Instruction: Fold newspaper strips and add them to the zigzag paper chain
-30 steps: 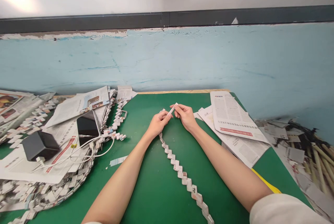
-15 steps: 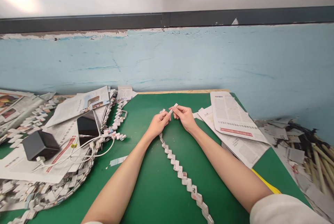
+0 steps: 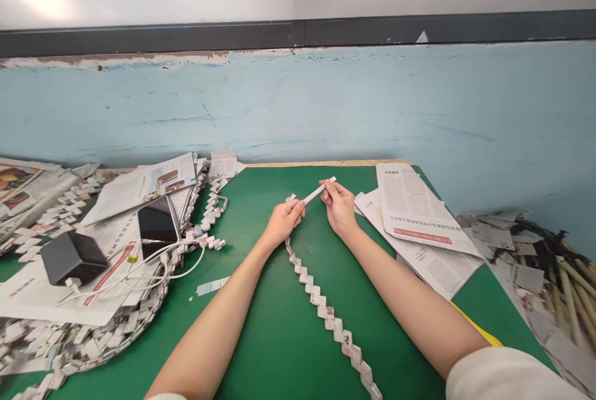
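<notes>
A folded strip of newspaper slants up to the right between my two hands. My left hand is closed on its lower end, and on the end of a zigzag chain of folded paper as well. A small tip of the chain pokes out above the left fingers. From beneath that hand the chain runs down the green table towards me. My right hand pinches the strip's upper end between thumb and fingers. How the strip meets the chain is hidden inside my left hand.
Newspaper sheets lie to the right. On the left are a heap of paper chains, a phone, a black box-shaped device and a white cable. A blue wall rises behind the green table.
My right hand has moved right and slightly away from my left hand, its fingers still on the strip. More of the strip now shows between the hands. The left hand has stayed put.
</notes>
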The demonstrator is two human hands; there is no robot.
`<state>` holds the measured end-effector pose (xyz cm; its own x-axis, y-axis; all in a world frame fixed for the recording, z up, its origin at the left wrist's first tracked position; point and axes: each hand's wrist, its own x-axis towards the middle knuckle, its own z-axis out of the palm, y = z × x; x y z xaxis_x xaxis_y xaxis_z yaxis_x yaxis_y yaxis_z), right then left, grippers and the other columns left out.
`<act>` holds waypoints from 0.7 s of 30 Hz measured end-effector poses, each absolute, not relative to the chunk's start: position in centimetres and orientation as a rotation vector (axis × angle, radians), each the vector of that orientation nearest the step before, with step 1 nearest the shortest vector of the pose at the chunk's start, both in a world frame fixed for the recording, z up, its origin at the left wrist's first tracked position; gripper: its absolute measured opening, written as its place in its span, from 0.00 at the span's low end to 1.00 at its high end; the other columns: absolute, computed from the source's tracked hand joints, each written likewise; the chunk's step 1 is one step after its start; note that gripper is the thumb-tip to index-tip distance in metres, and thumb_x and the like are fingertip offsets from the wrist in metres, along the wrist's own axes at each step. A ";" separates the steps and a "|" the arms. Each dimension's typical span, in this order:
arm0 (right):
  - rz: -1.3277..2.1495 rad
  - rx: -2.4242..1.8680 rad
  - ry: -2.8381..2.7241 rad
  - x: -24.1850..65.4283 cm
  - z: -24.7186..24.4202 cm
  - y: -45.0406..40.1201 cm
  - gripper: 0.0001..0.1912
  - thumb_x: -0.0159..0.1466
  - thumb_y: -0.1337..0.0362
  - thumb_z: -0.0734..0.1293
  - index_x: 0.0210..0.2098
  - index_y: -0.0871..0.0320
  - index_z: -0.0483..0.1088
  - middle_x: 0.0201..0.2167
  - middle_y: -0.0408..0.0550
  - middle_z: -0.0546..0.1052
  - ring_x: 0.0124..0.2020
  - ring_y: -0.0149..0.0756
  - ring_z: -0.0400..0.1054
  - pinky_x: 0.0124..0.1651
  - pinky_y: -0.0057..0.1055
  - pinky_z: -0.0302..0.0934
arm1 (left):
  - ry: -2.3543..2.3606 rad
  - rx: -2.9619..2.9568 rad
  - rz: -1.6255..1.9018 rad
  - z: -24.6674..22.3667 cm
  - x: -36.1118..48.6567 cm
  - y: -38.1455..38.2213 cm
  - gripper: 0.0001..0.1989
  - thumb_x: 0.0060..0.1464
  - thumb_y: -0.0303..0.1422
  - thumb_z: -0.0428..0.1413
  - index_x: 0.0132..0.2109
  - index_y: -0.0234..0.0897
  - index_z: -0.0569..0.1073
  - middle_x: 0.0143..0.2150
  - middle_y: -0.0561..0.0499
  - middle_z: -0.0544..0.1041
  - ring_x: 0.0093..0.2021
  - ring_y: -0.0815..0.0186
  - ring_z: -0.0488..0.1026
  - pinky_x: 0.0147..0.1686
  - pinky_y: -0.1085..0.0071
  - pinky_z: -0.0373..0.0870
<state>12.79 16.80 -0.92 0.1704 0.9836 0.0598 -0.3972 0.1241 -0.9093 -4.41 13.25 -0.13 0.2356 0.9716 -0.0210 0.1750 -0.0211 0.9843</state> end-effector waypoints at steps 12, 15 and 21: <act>1.159 -0.941 -1.337 12.1 -0.4 15.2 0.25 0.66 0.49 0.72 0.18 0.56 0.71 0.20 0.45 0.72 0.31 0.39 0.71 0.38 0.35 0.63 | 1.143 1.545 0.990 0.0 -4.3 13.0 0.24 0.68 0.52 0.51 0.32 0.37 0.71 0.18 0.57 0.65 0.21 0.70 0.60 0.28 0.71 0.60; 1.124 -0.946 -1.117 12.2 -0.8 15.7 0.26 0.65 0.49 0.73 0.17 0.55 0.69 0.19 0.45 0.68 0.37 0.42 0.73 0.38 0.34 0.62 | 1.168 1.549 0.948 0.2 -4.1 12.9 0.24 0.67 0.51 0.51 0.30 0.38 0.69 0.18 0.57 0.65 0.20 0.71 0.59 0.26 0.71 0.57; 1.078 -0.935 -0.724 12.9 -1.4 17.3 0.22 0.60 0.45 0.76 0.26 0.56 0.74 0.22 0.42 0.67 0.24 0.30 0.56 0.28 0.33 0.52 | 1.200 1.529 0.945 0.1 -4.1 12.8 0.24 0.67 0.49 0.50 0.28 0.38 0.67 0.16 0.57 0.64 0.18 0.71 0.57 0.24 0.71 0.55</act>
